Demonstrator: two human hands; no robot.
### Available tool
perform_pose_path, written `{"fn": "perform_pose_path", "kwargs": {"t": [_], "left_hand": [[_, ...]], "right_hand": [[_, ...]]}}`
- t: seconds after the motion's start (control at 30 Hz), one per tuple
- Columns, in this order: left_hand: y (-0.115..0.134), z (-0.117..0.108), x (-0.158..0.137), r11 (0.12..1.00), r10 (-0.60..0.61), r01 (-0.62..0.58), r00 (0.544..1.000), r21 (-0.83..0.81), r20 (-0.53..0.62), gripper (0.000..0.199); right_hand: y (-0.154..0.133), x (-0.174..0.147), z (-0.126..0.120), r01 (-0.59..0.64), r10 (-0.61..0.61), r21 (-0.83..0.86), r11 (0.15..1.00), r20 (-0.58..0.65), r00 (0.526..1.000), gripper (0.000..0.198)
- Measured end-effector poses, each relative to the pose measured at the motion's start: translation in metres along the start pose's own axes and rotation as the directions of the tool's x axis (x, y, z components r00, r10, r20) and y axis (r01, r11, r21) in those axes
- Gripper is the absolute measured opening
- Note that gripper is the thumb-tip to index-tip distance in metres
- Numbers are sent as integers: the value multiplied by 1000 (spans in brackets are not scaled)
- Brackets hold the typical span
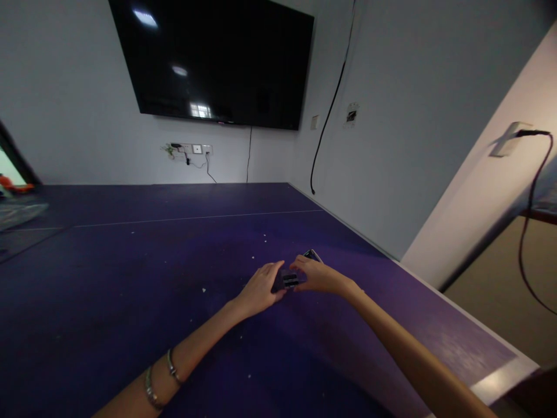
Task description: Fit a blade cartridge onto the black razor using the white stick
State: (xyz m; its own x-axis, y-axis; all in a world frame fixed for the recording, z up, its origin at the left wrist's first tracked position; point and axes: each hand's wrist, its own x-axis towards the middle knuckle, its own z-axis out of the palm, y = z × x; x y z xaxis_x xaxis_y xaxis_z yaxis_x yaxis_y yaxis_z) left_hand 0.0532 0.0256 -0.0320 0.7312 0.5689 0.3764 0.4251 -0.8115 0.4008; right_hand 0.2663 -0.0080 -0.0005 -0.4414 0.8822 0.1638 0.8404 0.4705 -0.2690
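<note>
Between my hands is a small dark, box-like object (289,280) with a black, slotted-looking face; its exact kind is too small to make out. My left hand (261,288) curves round its left end, thumb low and fingers above. At the other end, the fingers of my right hand (310,274) pinch it from the right. Just behind my right hand shows a dark item with a pale rim (313,254), partly hidden by that hand. Both hands are low over the purple tabletop (174,325).
Small white scraps (203,289) dot the tabletop. A black cable (329,110) hangs down the wall at the table's right side. A large television (217,64) is mounted above wall sockets (191,149). At far left lies a blurred clear plastic item (21,213).
</note>
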Motion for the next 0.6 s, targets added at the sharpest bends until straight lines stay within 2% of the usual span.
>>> {"fn": "perform_pose_path", "kwargs": {"t": [0.07,0.17,0.27,0.37,0.47,0.6], "left_hand": [[-4,-1,-1,1000,10,-11,1000,-10,-18,60],[-14,-5,-6,1000,-11,10,1000,-9,-30,56],[-24,-7,-10,999,-44,44,998,5,-43,52],[-30,-7,-13,998,-62,63,997,21,-43,50],[-33,-6,-16,996,-79,80,997,36,-21,48],[-33,-8,-18,995,-89,88,996,41,6,46]], "right_hand": [[16,-5,-10,-35,35,2,999,2,999,47],[57,-15,-28,-129,129,0,992,23,991,52],[106,-26,-39,-295,298,-56,954,78,951,54],[148,-32,-39,-345,361,-118,931,172,916,56],[170,-34,-32,-421,433,-103,901,240,869,59],[179,-35,-24,-547,527,-23,837,304,793,68]]}}
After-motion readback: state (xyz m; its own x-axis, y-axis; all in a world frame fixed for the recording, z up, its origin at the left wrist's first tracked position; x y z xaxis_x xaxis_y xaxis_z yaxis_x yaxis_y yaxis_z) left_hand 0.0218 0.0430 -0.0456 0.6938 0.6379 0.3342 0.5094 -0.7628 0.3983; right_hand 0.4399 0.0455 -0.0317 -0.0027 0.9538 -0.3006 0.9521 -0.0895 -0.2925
